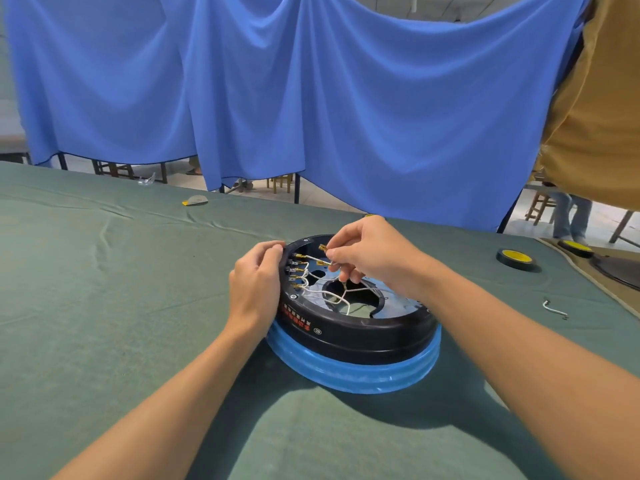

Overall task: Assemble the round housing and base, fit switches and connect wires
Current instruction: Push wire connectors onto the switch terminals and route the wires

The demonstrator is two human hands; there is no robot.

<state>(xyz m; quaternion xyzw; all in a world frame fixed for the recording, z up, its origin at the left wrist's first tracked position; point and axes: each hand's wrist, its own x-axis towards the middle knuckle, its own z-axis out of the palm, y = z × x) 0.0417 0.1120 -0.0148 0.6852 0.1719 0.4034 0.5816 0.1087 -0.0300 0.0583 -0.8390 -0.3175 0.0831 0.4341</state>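
A round black housing (363,332) sits on a blue ribbed base (349,374) in the middle of the green table. Inside it, white wires (332,296) with brass terminals run to a row of switch tabs (298,268) on the left inner wall. My left hand (256,289) grips the housing's left rim, fingers curled over the edge. Above the housing's far side, my right hand (370,258) pinches a white wire just behind its brass terminal (322,248), and its lower fingers hold more wire.
A black tape roll with a yellow core (515,259) lies at the right, a second one (575,248) beyond it beside a dark round part (620,270). A short loose wire (554,308) lies right of the housing. Blue cloth hangs behind the table.
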